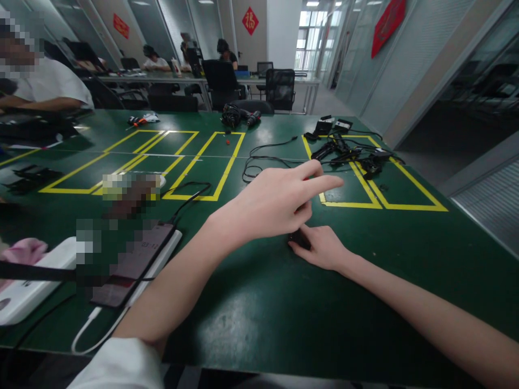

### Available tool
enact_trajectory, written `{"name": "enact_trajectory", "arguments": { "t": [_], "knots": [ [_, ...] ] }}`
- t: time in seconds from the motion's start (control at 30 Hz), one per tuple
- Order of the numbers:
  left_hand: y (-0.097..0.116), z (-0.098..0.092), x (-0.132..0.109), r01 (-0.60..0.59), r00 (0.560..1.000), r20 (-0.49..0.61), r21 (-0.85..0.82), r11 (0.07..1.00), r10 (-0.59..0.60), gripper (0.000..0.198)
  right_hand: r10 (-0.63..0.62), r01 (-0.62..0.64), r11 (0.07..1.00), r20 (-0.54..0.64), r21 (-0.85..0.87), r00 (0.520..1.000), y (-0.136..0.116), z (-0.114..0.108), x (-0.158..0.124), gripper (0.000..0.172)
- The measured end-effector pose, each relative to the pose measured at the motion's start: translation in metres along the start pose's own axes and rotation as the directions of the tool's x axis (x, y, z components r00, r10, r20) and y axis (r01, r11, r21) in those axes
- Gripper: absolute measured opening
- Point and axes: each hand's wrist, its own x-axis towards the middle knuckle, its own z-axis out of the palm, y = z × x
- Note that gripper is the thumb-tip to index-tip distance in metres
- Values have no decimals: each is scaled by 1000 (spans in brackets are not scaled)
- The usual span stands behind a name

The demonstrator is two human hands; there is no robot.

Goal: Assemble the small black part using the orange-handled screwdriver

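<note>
My left hand (279, 200) hovers over the green table (263, 313), its forefinger and middle finger stretched out to the right and nothing in it. Just below it my right hand (322, 247) rests on the table, fingers closed on a small black object (299, 239) that is mostly hidden under the left hand. I cannot make out what the black object is.
A pile of black cables and chargers (348, 151) lies in a yellow-taped box at the right. A phone on a white power bank (133, 265) sits at the left with cables. More cables (235, 116) lie at the far edge. People sit at the left and at far desks.
</note>
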Motion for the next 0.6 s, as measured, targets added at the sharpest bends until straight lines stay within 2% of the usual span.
{"name": "enact_trajectory", "arguments": {
  "t": [0.27, 0.43, 0.6],
  "knots": [
    [1, -1, 1, -18, 1000, 9, -26, 999, 19, 50, -1, 0, 1000, 8, 17, 1000, 1, 1, 0, 26],
    [1, -2, 1, 21, 1000, 15, -23, 1000, -20, 48, 0, 0, 1000, 7, 19, 1000, 2, 1, 0, 26],
    [1, -2, 1, -6, 1000, 6, -15, 1000, 7, 50, -8, 8, 1000, 0, 20, 1000, 3, 2, -1, 26]
  ]
}}
